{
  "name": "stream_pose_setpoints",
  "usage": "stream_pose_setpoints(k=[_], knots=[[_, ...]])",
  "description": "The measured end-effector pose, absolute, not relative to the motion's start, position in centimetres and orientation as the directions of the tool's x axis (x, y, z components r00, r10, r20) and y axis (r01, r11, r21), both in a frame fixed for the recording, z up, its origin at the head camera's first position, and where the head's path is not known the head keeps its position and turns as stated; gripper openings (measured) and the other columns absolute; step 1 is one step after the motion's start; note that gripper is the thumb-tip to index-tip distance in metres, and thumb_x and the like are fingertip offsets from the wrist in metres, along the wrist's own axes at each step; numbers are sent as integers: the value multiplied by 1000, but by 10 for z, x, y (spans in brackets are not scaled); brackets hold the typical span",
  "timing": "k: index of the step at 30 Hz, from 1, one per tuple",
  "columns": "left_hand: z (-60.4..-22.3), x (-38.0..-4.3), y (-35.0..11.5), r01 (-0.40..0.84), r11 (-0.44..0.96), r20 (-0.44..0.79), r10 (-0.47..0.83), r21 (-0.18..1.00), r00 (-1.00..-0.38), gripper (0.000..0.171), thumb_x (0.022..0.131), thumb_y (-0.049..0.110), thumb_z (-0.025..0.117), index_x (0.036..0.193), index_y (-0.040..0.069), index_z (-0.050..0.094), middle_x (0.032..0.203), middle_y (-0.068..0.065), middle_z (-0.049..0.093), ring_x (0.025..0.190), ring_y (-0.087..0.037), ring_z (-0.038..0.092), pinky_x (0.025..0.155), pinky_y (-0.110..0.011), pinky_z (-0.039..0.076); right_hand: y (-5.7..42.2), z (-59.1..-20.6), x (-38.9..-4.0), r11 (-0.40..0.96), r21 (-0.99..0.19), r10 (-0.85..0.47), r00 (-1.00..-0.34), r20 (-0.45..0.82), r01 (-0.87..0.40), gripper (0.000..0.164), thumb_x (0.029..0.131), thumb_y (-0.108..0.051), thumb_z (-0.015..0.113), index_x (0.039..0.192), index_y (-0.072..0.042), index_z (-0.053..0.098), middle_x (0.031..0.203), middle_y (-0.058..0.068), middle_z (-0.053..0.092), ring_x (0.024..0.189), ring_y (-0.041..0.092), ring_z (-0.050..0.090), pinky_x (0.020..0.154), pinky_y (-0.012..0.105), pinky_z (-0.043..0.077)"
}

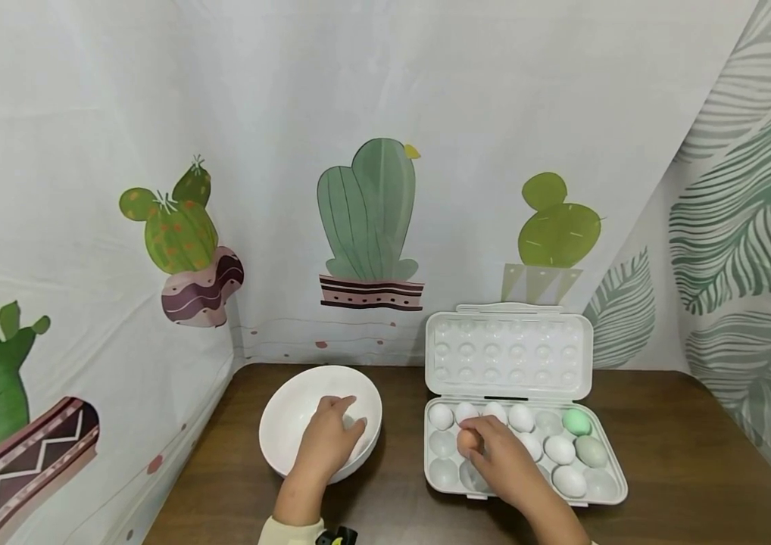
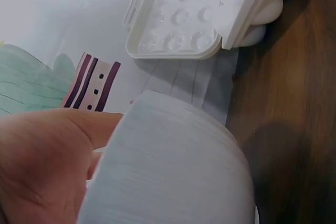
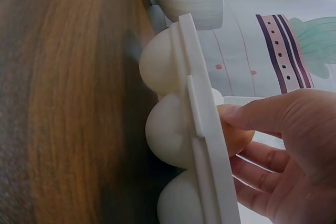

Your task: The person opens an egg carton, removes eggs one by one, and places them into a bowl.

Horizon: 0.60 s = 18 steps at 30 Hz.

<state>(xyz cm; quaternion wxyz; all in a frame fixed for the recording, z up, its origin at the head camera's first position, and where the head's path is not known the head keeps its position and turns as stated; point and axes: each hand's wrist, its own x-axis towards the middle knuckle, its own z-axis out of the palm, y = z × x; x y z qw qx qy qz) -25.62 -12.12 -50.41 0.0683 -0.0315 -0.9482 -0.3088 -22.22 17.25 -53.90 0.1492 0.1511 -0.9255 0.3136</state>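
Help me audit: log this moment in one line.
left grip: in white bowl, hold unclear; right grip: pinches brown egg at carton; lid: open

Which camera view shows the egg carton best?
The head view: it frames the whole open egg carton, lid and tray, though the right hand hides part. The left wrist view crops it at the top, showing lid interior and tray side; the right wrist view shows mainly the tray's edge and rounded underside.

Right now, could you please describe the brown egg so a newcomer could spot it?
On the table, right of the bowl, is an open carton. At its left side the right hand holds the brown egg, whose colour sets it apart from the white eggs.
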Motion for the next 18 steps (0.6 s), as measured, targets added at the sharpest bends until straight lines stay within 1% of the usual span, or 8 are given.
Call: stream_pose_setpoints(k=[3, 5, 7, 9, 13, 18], knots=[[-501, -255, -117, 128, 786, 197, 8, 606, -980, 43, 91, 24, 70, 130, 7, 67, 124, -18, 61, 96, -26, 68, 89, -44, 54, 172, -538, -221, 754, -533, -185, -903, 388, -383, 40, 79, -6, 82, 116, -12, 68, 108, -2, 67, 101, 13, 64, 91, 36, 53], [-499, -254, -115, 157, 770, 234, 10, 619, -972, 40, 91, 22, 70, 127, 7, 69, 120, -16, 63, 83, -17, 65, 79, -38, 54, 172, -537, -221, 752, -533, -184, -900, 396, -388, 40, 79, -9, 83, 117, -12, 68, 109, -2, 67, 102, 12, 64, 92, 36, 53], [-498, -254, -112, 179, 758, 258, 15, 627, -966, 37, 91, 22, 70, 126, 9, 70, 117, -13, 64, 76, -11, 60, 71, -31, 50, 173, -536, -220, 745, -531, -187, -891, 414, -403, 41, 80, -12, 83, 118, -12, 68, 110, -2, 67, 103, 12, 64, 92, 36, 53], [-498, -253, -109, 214, 747, 291, 29, 629, -956, 34, 90, 19, 71, 123, 9, 71, 113, -11, 66, 76, -11, 59, 69, -28, 48, 173, -535, -220, 739, -522, -192, -876, 443, -426, 42, 79, -11, 83, 118, -11, 67, 112, -1, 67, 105, 13, 64, 93, 37, 54], [-497, -251, -103, 285, 725, 348, 67, 627, -935, 30, 90, 16, 72, 120, 10, 72, 108, -6, 67, 80, -15, 61, 67, -25, 47, 173, -533, -221, 726, -501, -196, -839, 507, -472, 45, 78, -10, 84, 119, -10, 67, 113, 0, 68, 105, 14, 65, 92, 38, 54], [-495, -248, -94, 340, 699, 363, 122, 629, -924, 30, 91, 19, 73, 121, 15, 71, 111, -1, 66, 88, -14, 62, 71, -24, 49, 173, -531, -222, 708, -493, -191, -809, 555, -505, 46, 79, -11, 84, 121, -12, 67, 113, -1, 67, 104, 12, 64, 90, 37, 54]])
